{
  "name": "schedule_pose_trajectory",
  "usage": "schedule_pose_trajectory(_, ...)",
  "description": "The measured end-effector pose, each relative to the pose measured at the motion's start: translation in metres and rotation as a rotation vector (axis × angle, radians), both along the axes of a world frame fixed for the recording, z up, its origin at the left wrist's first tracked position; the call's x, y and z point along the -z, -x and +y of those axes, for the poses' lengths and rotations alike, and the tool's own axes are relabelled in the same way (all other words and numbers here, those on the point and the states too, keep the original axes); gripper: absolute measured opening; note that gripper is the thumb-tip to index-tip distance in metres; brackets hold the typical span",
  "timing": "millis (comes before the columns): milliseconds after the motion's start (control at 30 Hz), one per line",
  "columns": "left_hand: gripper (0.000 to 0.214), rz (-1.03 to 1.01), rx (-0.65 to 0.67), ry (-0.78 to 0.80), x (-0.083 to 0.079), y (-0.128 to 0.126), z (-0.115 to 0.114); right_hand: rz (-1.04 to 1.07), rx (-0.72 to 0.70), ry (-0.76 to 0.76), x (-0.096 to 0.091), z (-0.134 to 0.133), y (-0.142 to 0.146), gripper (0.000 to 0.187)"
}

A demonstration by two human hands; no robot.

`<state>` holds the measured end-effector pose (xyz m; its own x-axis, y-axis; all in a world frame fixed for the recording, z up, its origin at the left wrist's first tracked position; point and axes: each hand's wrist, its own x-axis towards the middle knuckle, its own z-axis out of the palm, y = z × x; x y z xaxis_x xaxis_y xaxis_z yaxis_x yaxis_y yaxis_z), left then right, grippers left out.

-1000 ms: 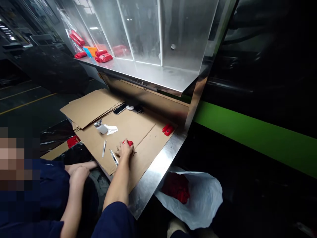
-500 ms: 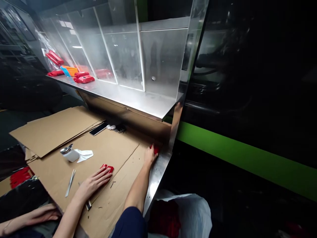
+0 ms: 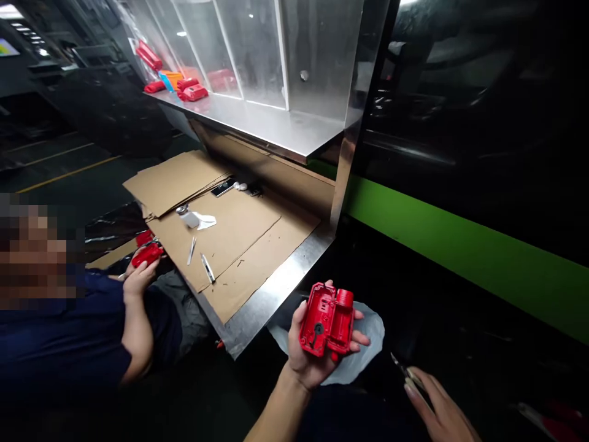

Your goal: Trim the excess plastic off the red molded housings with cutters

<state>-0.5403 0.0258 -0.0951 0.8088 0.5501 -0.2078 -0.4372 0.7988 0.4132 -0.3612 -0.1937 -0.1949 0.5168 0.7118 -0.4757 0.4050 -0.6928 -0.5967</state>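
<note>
A red plastic housing [image 3: 317, 319] lies in my left hand [image 3: 301, 353], its hollow inside facing up. My fingers curl around its far side and my thumb rests along the left edge. Inside it are ribs, a round socket and a dark round piece. At lower right, my right hand [image 3: 439, 399] grips a small pointed metal tool [image 3: 401, 366], its tip toward the housing but apart from it. The tool's exact kind is unclear. A white plastic bag [image 3: 372, 341] sits below and behind the housing, partly hidden by my left hand.
Left, a co-worker's hand [image 3: 138, 279] holds a red part [image 3: 147, 255]. Cardboard [image 3: 257, 245] covers the metal-edged table [image 3: 294, 261], bearing tweezers [image 3: 191, 250], a cutter knife [image 3: 208, 268], a dispenser bottle [image 3: 188, 216] and a phone [image 3: 223, 187]. Red parts [image 3: 193, 92] stand on the shelf [image 3: 276, 126].
The view has swung, showing more of the co-worker. Hands that were over red parts on the table have left it. My left hand now holds the housing before the bag; my right hand has appeared.
</note>
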Motion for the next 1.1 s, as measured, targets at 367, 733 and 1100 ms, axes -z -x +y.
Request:
schedule_pose_trajectory(367,0.071,-0.231,-0.045,0.105,-0.050,-0.003,-0.039,-0.227,-0.098,-0.241,-0.043,0.010,-0.059,0.052)
schedule_pose_trajectory(733,0.063,-0.263,-0.009,0.092,-0.055,-0.002,-0.048,-0.462,-0.190,-0.468,-0.088,0.009,-0.043,0.040)
schedule_pose_trajectory(1100,0.059,-0.242,0.011,0.005,-0.055,0.005,-0.058,-0.523,-0.269,-0.656,-0.130,0.014,-0.027,0.039)
